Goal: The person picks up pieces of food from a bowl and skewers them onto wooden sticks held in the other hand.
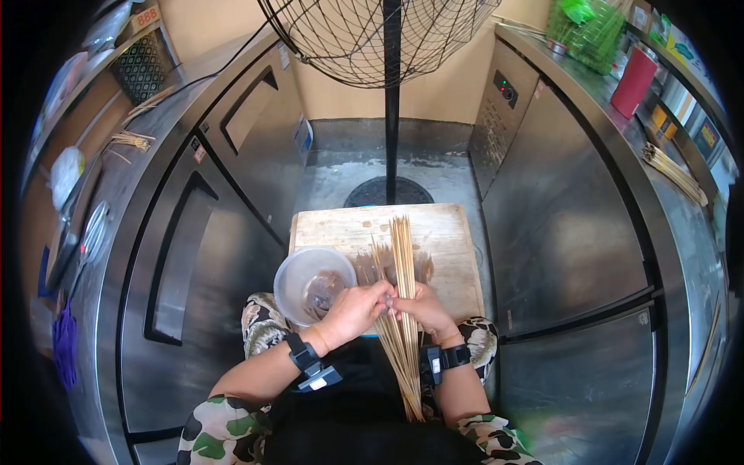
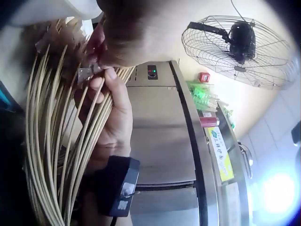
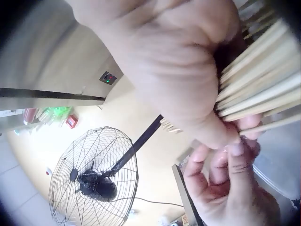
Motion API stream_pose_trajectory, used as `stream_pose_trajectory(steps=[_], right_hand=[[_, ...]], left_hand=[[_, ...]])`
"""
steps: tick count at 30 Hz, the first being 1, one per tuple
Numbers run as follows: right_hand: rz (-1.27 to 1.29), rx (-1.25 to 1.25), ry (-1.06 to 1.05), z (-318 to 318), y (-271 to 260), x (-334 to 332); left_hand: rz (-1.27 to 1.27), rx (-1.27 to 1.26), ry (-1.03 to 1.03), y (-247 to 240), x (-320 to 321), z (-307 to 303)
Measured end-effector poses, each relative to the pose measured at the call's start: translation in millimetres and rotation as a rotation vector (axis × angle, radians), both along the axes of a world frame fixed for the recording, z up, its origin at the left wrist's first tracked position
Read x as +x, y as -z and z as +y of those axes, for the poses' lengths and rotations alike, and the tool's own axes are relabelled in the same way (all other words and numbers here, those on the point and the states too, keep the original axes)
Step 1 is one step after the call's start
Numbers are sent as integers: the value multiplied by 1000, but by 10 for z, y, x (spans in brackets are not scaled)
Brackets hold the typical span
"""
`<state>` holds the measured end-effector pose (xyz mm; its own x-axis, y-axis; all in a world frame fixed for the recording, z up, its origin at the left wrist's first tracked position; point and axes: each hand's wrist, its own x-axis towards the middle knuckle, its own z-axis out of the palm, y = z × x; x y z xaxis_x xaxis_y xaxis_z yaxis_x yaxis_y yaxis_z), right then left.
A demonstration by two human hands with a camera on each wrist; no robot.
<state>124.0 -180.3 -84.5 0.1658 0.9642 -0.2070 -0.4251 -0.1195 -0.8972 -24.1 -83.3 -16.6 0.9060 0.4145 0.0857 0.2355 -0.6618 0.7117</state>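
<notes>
My right hand (image 1: 426, 308) grips a thick bundle of bamboo skewers (image 1: 404, 267), whose lower ends lean toward the lap. My left hand (image 1: 353, 311) meets it at the bundle, its thumb and fingertips pinching a small, greyish, glossy piece of food (image 2: 85, 73) at a skewer tip. The kind of food I cannot tell. Left of the hands, a translucent plastic bowl (image 1: 285, 287) contains brownish, wet-looking pieces (image 1: 324, 291). Behind the bundle, more skewers with brown pieces (image 1: 364, 265) on their ends lie on a pale wooden board (image 1: 333, 223).
Steel cabinets (image 1: 573, 209) flank the board on both sides. A black stand fan (image 1: 391, 101) rises behind it. The right counter carries a red bottle (image 1: 634, 81) and more skewers (image 1: 673, 174); on the left counter lies a wire whisk (image 1: 94, 231).
</notes>
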Motion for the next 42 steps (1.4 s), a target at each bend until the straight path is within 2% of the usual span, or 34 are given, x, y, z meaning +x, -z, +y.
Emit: stream_pose_trajectory(steps=[1, 5, 8, 11, 15, 16, 19, 22, 25, 26, 29, 30, 33, 38, 42], right_hand=[[-19, -3, 28, -7, -5, -2], [-53, 3, 95, -52, 25, 18], [17, -2, 122, -81, 22, 10], [77, -6, 113, -95, -53, 8], [154, 20, 99, -83, -93, 8], [169, 35, 95, -85, -71, 17], [181, -3, 101, -85, -74, 25], [201, 5, 76, -72, -60, 35], [215, -13, 81, -65, -137, 13], [205, -16, 80, -60, -134, 11], [175, -29, 70, -52, -136, -3], [166, -36, 69, -55, -146, -3], [145, -49, 48, -53, -146, 23], [145, -52, 45, -41, -125, 19], [170, -20, 46, -38, -131, -1]], left_hand=[[38, -49, -4, -2, -12, 1], [-258, -500, -157, 181, -137, 354], [-195, -457, -465, 474, -366, 811], [328, -11, -375, 653, -607, 968], [308, 144, -96, 792, -611, 828], [292, 114, -86, 816, -586, 799], [412, 233, -6, 771, -504, 761], [545, -186, -123, 806, -457, 891], [199, -779, -284, 701, -551, 991], [175, -875, -343, 629, -587, 1028], [21, -947, -481, 339, -662, 994], [-13, -996, -451, 311, -705, 1022], [-70, -1019, -475, 251, -748, 1009], [69, -682, -411, 504, -804, 1034], [212, -417, -421, 398, -758, 1010]])
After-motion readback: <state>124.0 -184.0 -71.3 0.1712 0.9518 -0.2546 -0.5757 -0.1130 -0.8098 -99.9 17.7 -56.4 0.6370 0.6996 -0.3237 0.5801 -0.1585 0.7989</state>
